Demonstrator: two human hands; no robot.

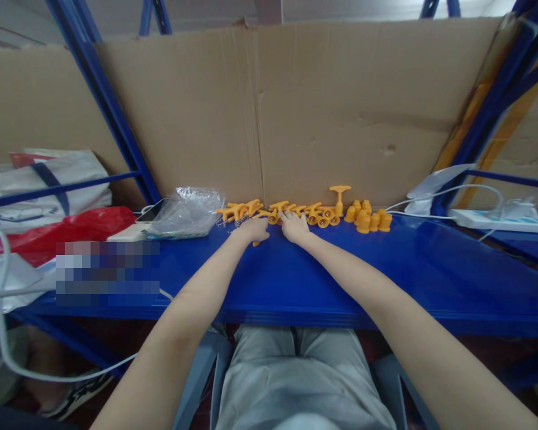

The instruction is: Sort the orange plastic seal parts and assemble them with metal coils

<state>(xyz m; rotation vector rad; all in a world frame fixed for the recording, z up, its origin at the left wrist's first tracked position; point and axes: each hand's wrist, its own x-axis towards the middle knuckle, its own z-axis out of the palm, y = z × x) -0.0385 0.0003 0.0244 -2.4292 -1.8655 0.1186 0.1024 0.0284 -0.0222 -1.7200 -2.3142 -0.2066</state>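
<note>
My left hand (pixel 254 230) is closed around a yellow T-handled plastic piece, with bits of yellow showing above and below the fingers. My right hand (pixel 296 228) rests beside it, fingers stretched out and touching the row of yellow T-handled pieces (pixel 314 220), several with round hollow ends facing me. Left of the hands lies a pile of similar yellow pieces (pixel 238 210) with thin metal chains. One yellow T-handled piece (pixel 339 202) stands upright to the right. Close by it, several yellow caps (pixel 363 222) stand in a cluster.
The blue shelf top (pixel 296 280) meets a tall cardboard sheet (pixel 341 107) at the back. A clear plastic bag (pixel 186 212) and a red bag (pixel 85 230) lie left. A white power strip (pixel 504 220) with cables is at the right. Blue posts (pixel 112 107) frame both sides.
</note>
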